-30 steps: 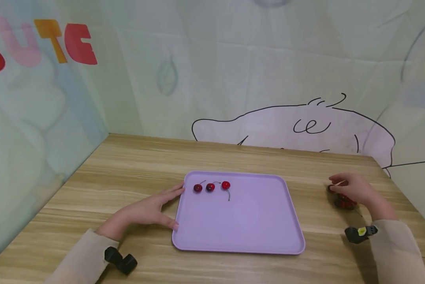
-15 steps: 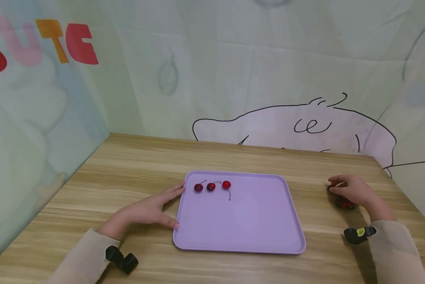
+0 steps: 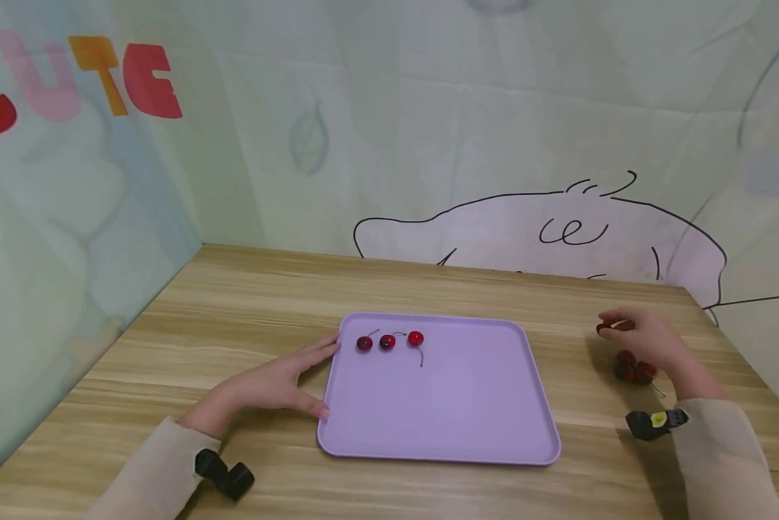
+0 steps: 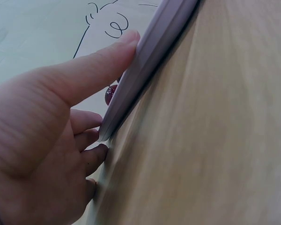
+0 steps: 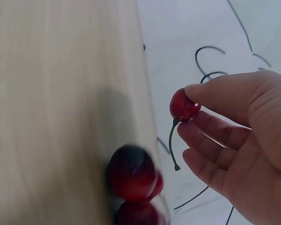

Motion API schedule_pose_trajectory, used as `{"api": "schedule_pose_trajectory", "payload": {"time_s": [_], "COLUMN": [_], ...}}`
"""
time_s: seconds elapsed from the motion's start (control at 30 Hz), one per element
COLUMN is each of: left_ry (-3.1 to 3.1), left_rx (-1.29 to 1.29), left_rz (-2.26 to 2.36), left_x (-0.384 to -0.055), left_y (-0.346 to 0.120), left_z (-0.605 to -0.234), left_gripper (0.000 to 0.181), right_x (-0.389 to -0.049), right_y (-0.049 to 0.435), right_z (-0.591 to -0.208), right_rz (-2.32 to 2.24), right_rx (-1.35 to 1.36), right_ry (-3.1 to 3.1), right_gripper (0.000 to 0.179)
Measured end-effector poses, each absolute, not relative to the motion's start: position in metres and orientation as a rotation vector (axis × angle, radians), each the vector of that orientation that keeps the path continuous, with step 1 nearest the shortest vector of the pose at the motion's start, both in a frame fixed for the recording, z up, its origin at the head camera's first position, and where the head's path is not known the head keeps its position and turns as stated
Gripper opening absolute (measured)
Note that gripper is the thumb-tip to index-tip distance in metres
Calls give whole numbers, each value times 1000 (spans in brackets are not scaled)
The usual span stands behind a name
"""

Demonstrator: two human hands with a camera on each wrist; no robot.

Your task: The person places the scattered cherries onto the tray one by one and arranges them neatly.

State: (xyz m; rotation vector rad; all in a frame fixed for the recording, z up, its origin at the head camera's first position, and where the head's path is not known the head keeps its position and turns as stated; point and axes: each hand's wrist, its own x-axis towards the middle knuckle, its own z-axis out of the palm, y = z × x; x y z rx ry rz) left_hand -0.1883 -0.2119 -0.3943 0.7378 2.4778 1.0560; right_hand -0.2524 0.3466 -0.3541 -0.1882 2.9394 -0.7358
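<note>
Between thumb and fingers my right hand (image 3: 646,338) pinches a red cherry (image 5: 184,105), its green stem hanging down in the right wrist view. Just below that hand a small pile of dark red cherries (image 3: 635,370) lies on the table. My left hand (image 3: 269,380) rests against the left rim of a lilac tray (image 3: 441,404), thumb and fingertips touching the edge with fingers spread. Along the tray's upper left, three cherries lie in a row: a left cherry (image 3: 364,344), a middle cherry (image 3: 387,342) and a right cherry (image 3: 415,339) with its stem pointing down.
The wooden table (image 3: 266,289) spreads out around the tray. A cloth backdrop (image 3: 428,144) with cartoon drawings and letters hangs behind and to the left. Each sleeve carries a small black wrist camera, the left camera (image 3: 225,474) and the right camera (image 3: 655,423).
My right hand has lifted a cherry off the pile, moving slightly up and left, so more of the pile shows. The left hand and the tray stay as they were.
</note>
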Motion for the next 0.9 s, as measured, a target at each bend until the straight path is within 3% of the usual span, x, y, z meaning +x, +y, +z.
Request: {"api": "schedule_pose_trajectory", "payload": {"time_s": [0.9], "left_ry": [2486], "left_rx": [730], "left_rz": [1036], "left_x": [-188], "left_y": [-212], "left_z": [-395], "left_gripper": [103], "right_x": [-255], "right_y": [252], "right_z": [-329], "right_rz": [-996], "right_rx": [-579], "right_ry": [2977], "right_gripper": [31]}}
